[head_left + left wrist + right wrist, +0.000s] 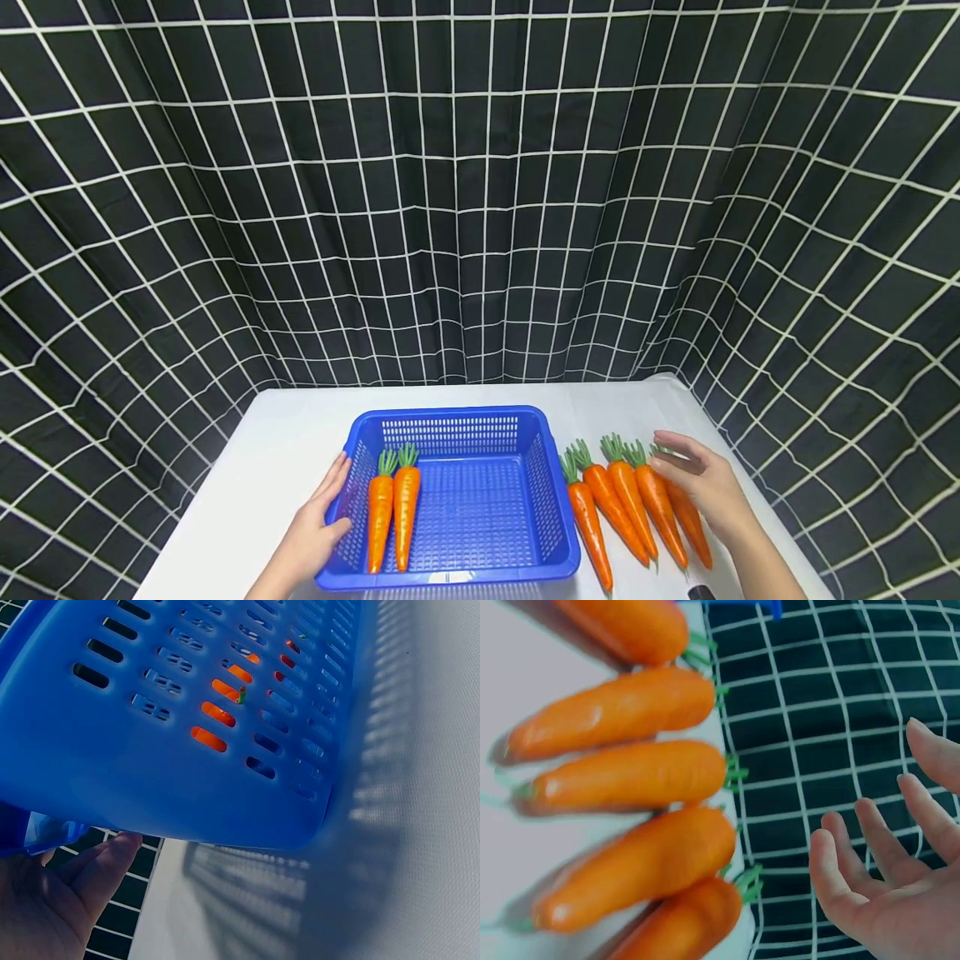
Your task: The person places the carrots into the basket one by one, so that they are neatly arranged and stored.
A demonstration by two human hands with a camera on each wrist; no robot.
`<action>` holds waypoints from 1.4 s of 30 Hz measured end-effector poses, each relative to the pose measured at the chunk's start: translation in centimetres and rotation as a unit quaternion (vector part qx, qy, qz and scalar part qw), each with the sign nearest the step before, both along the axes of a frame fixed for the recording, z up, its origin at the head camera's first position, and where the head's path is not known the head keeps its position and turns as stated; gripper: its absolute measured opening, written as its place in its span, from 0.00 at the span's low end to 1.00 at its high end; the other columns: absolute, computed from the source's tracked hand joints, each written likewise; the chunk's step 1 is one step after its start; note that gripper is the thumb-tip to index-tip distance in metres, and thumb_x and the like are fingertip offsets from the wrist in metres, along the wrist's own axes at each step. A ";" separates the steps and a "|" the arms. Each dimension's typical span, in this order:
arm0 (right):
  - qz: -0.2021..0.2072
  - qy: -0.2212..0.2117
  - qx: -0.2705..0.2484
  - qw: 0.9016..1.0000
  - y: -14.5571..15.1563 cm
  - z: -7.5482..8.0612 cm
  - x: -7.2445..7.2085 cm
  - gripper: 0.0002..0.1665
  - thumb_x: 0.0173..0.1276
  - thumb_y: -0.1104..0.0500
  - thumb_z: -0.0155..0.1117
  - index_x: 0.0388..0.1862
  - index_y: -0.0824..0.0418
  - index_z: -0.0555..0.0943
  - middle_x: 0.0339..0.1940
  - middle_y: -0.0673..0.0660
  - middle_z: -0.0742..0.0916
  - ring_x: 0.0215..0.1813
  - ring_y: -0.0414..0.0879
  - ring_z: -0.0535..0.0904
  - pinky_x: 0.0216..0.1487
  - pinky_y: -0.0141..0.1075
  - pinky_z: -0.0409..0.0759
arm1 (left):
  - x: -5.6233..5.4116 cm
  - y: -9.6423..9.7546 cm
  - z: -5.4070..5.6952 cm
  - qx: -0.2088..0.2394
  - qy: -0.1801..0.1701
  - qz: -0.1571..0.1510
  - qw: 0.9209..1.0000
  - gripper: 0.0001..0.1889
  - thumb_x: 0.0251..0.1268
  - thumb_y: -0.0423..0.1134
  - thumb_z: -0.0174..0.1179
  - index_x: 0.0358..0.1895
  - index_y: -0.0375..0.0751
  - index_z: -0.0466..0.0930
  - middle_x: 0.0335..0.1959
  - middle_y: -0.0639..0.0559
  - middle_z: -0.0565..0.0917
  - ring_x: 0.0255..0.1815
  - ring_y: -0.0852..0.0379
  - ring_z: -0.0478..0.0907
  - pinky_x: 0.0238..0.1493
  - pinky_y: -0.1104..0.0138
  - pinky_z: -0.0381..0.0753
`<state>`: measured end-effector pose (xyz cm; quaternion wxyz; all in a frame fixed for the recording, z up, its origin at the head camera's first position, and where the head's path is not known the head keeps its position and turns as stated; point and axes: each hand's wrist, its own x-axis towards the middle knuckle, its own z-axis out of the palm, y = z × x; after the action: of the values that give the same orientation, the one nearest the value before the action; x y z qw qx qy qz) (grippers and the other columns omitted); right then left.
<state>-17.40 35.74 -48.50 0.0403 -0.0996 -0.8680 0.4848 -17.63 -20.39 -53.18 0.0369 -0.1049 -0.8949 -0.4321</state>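
A blue plastic basket [480, 517] with slotted walls stands on the white table; two orange carrots with green tops, one left [380, 521] and one right [407, 517], lie side by side along its left part. My left hand [315, 517] rests at the basket's left rim with fingers extended; the left wrist view catches this hand [67, 900] by the rim corner. Right of the basket, several carrots [628, 508] lie in a fanned row. Over the rightmost carrot [686, 517] hovers my right hand [705, 483], fingers spread and loosely bent, holding nothing.
A dark grid-patterned curtain [465, 208] surrounds the white table [247, 500] at the back and sides. At the bottom edge, near the right forearm, part of a small black object [701, 592] shows.
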 end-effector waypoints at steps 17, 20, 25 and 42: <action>-0.032 -0.044 -0.002 0.998 5.2 -2.1 0.4 0.49 0.65 0.40 0.69 0.75 0.64 0.66 0.75 0.70 0.70 0.56 0.38 0.83 0.64 0.56 0.78 | -0.4 0.2 -0.2 0.009 0.004 -0.005 1.000 0.45 0.53 0.24 0.60 0.79 0.38 0.56 0.83 0.45 0.52 0.80 0.33 0.52 0.72 0.40 0.55; -0.026 -0.053 0.006 0.998 6.0 -3.0 0.1 0.47 0.67 0.44 0.69 0.76 0.65 0.64 0.75 0.72 0.69 0.67 0.61 0.78 0.60 0.50 0.82 | -0.5 0.1 -0.2 0.006 0.004 -0.003 1.000 0.45 0.54 0.24 0.60 0.80 0.39 0.56 0.83 0.46 0.52 0.80 0.33 0.52 0.73 0.42 0.54; 0.011 -0.102 -0.006 0.995 7.0 -3.9 -0.8 0.50 0.67 0.46 0.69 0.80 0.64 0.58 0.78 0.76 0.60 0.74 0.74 0.64 0.62 0.59 0.79 | -0.3 0.1 -0.3 0.007 0.005 -0.001 1.000 0.46 0.53 0.25 0.60 0.79 0.38 0.56 0.83 0.46 0.52 0.80 0.33 0.53 0.72 0.41 0.54; 0.071 -0.142 0.000 0.987 7.1 -6.4 -2.3 0.45 0.57 0.57 0.76 0.73 0.64 0.71 0.69 0.82 0.70 0.62 0.68 0.78 0.50 0.49 0.87 | -0.2 -0.1 -0.3 0.012 0.002 0.002 1.000 0.46 0.52 0.25 0.60 0.79 0.39 0.57 0.83 0.46 0.53 0.80 0.33 0.52 0.73 0.38 0.54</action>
<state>-19.75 42.89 -54.89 -0.1180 -0.1055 -0.8700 0.4669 -17.79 -20.47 -53.53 0.0404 -0.1034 -0.8899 -0.4425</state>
